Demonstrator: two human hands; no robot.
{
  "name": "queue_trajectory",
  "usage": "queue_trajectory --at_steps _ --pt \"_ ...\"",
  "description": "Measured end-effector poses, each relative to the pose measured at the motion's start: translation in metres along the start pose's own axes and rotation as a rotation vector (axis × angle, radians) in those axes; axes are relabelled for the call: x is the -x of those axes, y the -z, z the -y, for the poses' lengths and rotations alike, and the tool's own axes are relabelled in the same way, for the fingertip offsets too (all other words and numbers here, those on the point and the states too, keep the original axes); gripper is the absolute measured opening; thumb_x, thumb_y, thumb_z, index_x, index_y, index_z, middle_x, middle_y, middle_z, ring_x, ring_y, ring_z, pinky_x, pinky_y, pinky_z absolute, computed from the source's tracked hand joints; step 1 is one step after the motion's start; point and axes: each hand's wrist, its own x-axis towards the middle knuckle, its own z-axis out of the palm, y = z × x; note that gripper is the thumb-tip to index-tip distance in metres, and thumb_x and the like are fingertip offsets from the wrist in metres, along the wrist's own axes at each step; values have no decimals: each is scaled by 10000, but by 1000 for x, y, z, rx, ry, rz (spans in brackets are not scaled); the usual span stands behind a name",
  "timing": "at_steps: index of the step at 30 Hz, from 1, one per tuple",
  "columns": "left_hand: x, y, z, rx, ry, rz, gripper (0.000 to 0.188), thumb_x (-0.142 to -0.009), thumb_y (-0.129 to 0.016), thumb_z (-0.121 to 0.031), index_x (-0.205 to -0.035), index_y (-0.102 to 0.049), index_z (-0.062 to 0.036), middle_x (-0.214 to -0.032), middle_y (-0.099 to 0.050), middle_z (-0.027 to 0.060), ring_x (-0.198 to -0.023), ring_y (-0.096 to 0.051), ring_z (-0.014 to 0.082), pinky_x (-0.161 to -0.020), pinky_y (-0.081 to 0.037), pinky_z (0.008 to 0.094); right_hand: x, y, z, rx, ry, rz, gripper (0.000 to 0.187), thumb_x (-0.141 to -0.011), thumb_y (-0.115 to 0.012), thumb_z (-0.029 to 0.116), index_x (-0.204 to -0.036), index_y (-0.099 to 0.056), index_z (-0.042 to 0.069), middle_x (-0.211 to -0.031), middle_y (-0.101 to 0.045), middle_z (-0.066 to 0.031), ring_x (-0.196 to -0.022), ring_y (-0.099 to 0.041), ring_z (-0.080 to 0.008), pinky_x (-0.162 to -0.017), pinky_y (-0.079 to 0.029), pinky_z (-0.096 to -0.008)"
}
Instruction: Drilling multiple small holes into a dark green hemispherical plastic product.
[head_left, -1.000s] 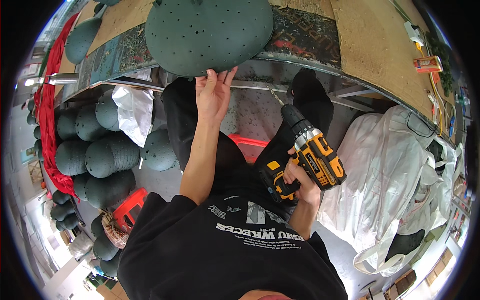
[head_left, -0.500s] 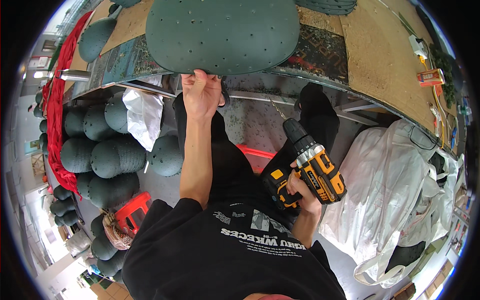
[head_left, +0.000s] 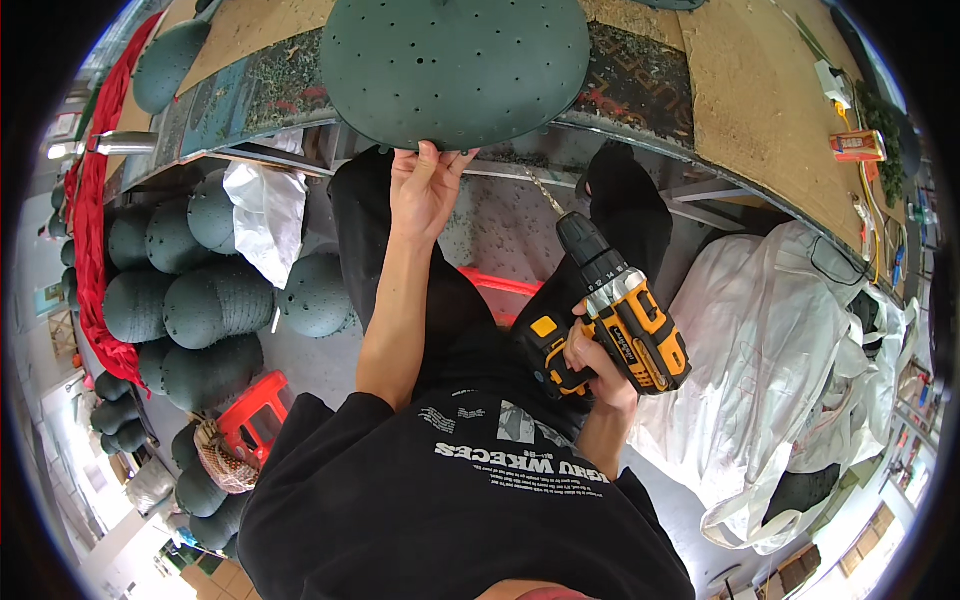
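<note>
A large dark green domed shell [head_left: 460,75], dotted with small holes, rests at the edge of the workbench and juts over it. My left hand [head_left: 426,190] grips its near rim, thumb on the upper face and fingers underneath, partly hidden. In my right hand [head_left: 598,360] is a yellow and black cordless drill [head_left: 625,325], held by its handle above my lap. Its drill bit [head_left: 545,193] points up and left toward the bench edge, apart from the shell.
Cardboard [head_left: 750,110] covers the workbench on the right. Stacks of similar green shells [head_left: 215,300] stand on the floor at left, near a red cloth [head_left: 95,270] and a red stool [head_left: 255,415]. A big white sack [head_left: 745,370] sits at right. Green shavings litter the bench edge.
The shell has tilted and shifted slightly right, with my left hand on its rim moving right too. The drill has risen a little and stays in my right hand.
</note>
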Motion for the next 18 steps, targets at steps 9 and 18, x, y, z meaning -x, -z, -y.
queue_trajectory --at_steps 9,18 --pt "13 8 5 55 86 -55 215 -995 -531 -182 -1195 -531 -102 -1215 -628 78 -1152 -607 260 -1022 -482 520 -10 -16 3 8 15 61 307 -806 -647 -73 -1107 -596 -40 -732 -586 -38 -601 -539 -107 -576 -439 -237" --pt "13 -6 8 97 79 -40 235 -1009 -503 -195 -1238 -534 -152 -1259 -608 58 -1192 -568 231 -1013 -473 501 -28 -53 9 747 373 -20 168 -827 -706 9 -992 -672 12 -769 -645 -18 -654 -603 -92 -628 -484 -228"
